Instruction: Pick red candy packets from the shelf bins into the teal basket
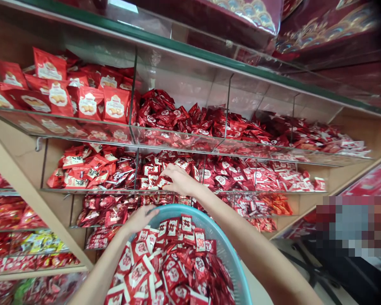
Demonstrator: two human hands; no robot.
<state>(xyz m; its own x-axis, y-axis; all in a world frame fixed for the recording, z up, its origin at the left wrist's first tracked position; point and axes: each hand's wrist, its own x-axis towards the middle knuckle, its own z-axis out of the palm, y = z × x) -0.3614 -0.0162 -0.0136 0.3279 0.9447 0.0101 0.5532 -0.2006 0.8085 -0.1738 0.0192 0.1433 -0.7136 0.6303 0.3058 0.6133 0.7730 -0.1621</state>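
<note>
A turquoise plastic basket (239,258) is heaped with small red-and-white wrapped sweets (174,271). My left hand (142,218) is closed on its far left rim. Above the basket, my right hand (180,180) reaches into a compartment of the glass shelf, over red packets with white labels (153,178). Its thumb and fingers are apart, and nothing shows between them. The fingertips are close to the packets; whether they touch I cannot tell.
Glass dividers split the shelves into compartments of red packets. Larger red biscuit packets (89,103) fill the upper left. A green-edged glass shelf (190,46) juts out above, bearing dark red boxes (241,17). More sweets lie on shelves (15,212) at left. A blurred patch is at right.
</note>
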